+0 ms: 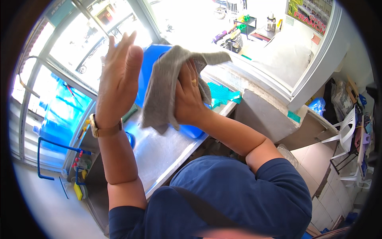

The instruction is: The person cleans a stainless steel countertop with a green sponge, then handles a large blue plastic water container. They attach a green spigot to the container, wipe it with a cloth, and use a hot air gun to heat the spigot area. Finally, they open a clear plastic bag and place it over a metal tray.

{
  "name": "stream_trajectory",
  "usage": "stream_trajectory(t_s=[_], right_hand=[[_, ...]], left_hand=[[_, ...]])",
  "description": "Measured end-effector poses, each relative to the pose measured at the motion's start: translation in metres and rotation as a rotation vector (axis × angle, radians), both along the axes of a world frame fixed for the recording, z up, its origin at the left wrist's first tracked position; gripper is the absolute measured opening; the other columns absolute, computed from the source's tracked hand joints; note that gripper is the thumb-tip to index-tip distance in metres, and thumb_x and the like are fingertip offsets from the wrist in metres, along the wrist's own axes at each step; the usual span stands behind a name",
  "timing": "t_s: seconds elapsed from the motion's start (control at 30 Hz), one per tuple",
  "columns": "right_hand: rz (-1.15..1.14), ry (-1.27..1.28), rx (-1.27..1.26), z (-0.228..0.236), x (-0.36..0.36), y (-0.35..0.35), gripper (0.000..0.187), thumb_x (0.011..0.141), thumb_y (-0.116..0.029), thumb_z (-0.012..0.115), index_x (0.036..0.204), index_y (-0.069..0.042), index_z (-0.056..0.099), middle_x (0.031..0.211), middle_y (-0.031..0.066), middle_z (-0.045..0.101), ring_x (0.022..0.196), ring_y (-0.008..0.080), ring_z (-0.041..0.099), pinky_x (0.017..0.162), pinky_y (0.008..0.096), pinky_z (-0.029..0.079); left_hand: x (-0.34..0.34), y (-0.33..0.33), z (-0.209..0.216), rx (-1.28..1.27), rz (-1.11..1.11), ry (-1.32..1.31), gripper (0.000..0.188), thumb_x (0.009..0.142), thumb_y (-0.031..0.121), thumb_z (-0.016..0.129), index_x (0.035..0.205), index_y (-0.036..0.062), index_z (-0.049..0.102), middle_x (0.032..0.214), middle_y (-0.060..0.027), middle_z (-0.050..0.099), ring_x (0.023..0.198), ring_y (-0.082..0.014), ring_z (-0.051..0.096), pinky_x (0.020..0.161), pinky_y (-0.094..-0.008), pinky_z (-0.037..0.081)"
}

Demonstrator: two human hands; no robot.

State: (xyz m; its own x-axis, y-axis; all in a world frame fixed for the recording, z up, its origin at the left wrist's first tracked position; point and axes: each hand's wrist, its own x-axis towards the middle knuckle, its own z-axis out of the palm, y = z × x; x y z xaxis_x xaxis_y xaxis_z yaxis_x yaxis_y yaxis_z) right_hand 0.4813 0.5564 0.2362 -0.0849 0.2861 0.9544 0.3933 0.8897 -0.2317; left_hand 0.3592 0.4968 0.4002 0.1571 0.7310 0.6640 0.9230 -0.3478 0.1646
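My right hand is closed on a grey cloth, which hangs in loose folds and looks slightly blurred at its far end. Up at the left, my left hand is raised, fingers stretched out, holding nothing; a watch is on its wrist. A large blue container stands behind the cloth, which hides much of it. Both hands are above a metal counter. Just right of the cloth lies a ribbed teal thing, perhaps a rubber glove.
A small round blue cap or ring lies on the counter's left side. Beyond the glass at left are large blue bottles. A yellow sponge hangs by the left wall. White plastic chairs stand at the far right, past a low wall.
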Motion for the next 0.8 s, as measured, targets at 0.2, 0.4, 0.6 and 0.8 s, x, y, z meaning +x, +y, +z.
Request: stream_trajectory(t_s=[0.2,0.4,0.6,0.8], right_hand=[[0.19,-0.175,-0.5,-0.025,0.034,0.045,0.1,0.068,-0.055,0.081,0.144,-0.003,0.043,0.149,0.0277,0.036,0.136,0.0507,0.037,0.114,0.057,0.028],[0.112,-0.399,-0.209,-0.137,0.054,0.051,0.102,0.077,-0.071,0.068,0.152,-0.008,0.037,0.153,0.0202,0.036,0.14,0.0416,0.034,0.117,0.0541,0.025],[0.632,-0.252,-0.418,-0.127,0.047,0.092,0.1,0.073,-0.061,0.078,0.151,-0.011,0.04,0.156,0.0156,0.035,0.144,0.0368,0.031,0.123,0.0513,0.018],[1.165,-0.05,-0.837,-0.098,0.039,0.12,0.103,0.065,-0.044,0.091,0.15,-0.012,0.042,0.155,0.0127,0.038,0.145,0.0306,0.033,0.122,0.0454,0.022]], left_hand=[[-0.007,0.015,-0.039,-0.172,0.018,0.118,0.105,0.088,0.084,0.024,0.156,0.0052,0.029,0.158,-0.0295,0.027,0.15,-0.0446,0.017,0.118,-0.0625,0.001],[-0.007,0.02,-0.043,-0.097,0.086,0.218,0.115,0.077,0.092,0.036,0.153,0.0057,0.034,0.155,-0.0295,0.033,0.148,-0.0445,0.025,0.119,-0.0623,0.003],[0.006,0.019,-0.043,-0.033,0.122,0.274,0.121,0.061,0.075,0.079,0.15,0.0054,0.037,0.151,-0.026,0.041,0.145,-0.045,0.032,0.117,-0.0648,0.01],[0.006,0.015,-0.036,-0.065,0.115,0.32,0.117,0.063,0.065,0.084,0.15,0.0057,0.035,0.152,-0.0249,0.041,0.144,-0.0448,0.034,0.119,-0.0606,0.016]])
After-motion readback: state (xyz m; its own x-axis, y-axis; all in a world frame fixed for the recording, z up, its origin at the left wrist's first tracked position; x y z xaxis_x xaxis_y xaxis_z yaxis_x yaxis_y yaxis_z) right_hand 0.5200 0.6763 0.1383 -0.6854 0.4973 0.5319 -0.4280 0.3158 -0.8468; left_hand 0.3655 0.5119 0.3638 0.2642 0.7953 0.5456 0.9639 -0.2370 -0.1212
